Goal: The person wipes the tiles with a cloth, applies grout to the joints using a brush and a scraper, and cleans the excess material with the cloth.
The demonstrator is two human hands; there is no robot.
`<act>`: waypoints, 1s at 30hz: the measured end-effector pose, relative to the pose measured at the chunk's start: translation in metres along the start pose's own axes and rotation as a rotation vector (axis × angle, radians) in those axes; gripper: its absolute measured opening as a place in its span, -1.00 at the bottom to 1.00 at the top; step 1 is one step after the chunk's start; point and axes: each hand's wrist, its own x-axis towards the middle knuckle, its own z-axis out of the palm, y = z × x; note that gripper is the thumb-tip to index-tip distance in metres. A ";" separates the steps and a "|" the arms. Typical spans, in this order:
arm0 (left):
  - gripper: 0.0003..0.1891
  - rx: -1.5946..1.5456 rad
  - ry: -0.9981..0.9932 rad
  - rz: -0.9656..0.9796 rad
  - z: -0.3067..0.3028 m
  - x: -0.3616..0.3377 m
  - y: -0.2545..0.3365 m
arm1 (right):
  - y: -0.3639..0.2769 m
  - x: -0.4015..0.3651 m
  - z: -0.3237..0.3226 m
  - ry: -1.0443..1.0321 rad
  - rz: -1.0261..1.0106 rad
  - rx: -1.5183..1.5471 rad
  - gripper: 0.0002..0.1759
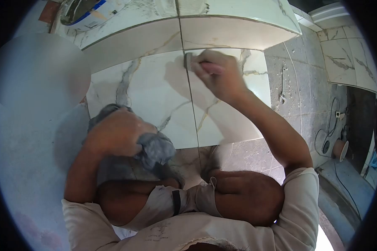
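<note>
Cloth [156,149], one, small tool [188,61], one, two hands [218,72]

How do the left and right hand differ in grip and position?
Left hand clutches a bunched grey cloth; right hand holds a small grey piece, too blurred to identify.
Left hand is at the near left of the marbled tiles; right hand is farther forward, its piece at the dark joint.
Shared: both bare, both closed around something.

Brownish round object [340,150], dark cable [342,184] near it, bluish wall [25,146]
</note>
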 end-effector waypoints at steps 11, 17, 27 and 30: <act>-0.47 0.012 0.413 -0.283 -0.004 -0.041 -0.058 | -0.031 -0.002 0.010 -0.337 -0.048 -0.156 -0.92; -0.48 -0.100 0.593 -0.185 -0.013 -0.027 -0.081 | -0.067 -0.099 0.009 -0.659 0.109 -0.115 -0.83; -0.41 -0.146 0.651 -0.150 -0.009 0.020 -0.088 | -0.109 -0.084 0.016 -0.312 0.211 -0.184 -0.73; -0.42 -0.173 0.674 -0.129 -0.012 0.025 -0.090 | -0.091 -0.108 0.029 -0.369 0.324 -0.204 -0.66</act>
